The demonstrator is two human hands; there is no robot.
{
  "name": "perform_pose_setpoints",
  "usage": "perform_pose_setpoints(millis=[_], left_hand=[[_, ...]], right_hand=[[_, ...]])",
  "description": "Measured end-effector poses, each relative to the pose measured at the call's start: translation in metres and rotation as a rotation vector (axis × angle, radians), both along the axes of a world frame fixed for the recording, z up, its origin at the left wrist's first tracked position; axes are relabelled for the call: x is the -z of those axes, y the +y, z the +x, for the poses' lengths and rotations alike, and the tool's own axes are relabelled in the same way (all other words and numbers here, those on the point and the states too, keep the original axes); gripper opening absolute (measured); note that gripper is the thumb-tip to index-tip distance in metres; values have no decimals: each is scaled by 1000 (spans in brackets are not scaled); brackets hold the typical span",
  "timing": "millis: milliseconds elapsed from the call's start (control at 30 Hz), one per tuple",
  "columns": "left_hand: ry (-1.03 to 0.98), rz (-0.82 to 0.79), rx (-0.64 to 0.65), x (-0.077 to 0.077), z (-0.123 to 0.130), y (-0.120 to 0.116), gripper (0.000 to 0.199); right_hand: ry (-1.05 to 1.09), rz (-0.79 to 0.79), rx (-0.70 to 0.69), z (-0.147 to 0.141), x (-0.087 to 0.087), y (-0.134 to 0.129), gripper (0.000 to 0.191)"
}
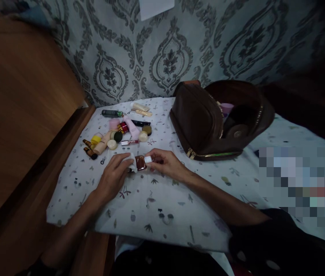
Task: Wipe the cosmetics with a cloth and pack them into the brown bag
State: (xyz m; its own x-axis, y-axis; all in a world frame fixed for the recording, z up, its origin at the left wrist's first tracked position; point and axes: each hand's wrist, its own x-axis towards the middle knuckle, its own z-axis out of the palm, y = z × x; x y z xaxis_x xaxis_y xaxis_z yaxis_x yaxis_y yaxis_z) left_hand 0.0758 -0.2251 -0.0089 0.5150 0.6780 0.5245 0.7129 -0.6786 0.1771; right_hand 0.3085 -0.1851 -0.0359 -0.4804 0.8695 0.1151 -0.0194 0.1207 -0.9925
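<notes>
A small bottle (141, 163) with brown contents lies sideways between my hands, above the patterned cloth. My right hand (166, 163) is closed on its white cap (148, 159), thumb and fingers pinching it. My left hand (116, 170) is closed on a white tissue (134, 162), which it presses against the other end of the bottle. That end is partly hidden by the tissue and fingers. Just beyond my hands are a lip gloss tube (129, 142), a round cream jar (112, 144) and a pink squeeze tube (131, 127).
Several cosmetics, among them a dark green tube (111, 113) and a beige bottle (102, 143), lie at the back left. A brown cosmetic bag (198, 119) stands unzipped at the back right, with a pink item (227, 109) inside. A wooden panel (21, 96) borders the left side.
</notes>
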Motion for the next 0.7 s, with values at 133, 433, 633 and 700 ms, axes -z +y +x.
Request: perform_pose_setpoints(millis=[133,433,633,700], left_hand=[[-4,-4,45,-8,8,0,25],[77,-36,123,-24,23,3,22],[30,-142,129,-25,8,2,19],[4,-172,111,-23,0,0,19]], right_hand=[[-5,41,-23,0,-3,-3,23],[-19,186,-37,0,0,-5,21],[73,123,-89,0,6,-2,31],[61,96,-90,0,7,-1,33]])
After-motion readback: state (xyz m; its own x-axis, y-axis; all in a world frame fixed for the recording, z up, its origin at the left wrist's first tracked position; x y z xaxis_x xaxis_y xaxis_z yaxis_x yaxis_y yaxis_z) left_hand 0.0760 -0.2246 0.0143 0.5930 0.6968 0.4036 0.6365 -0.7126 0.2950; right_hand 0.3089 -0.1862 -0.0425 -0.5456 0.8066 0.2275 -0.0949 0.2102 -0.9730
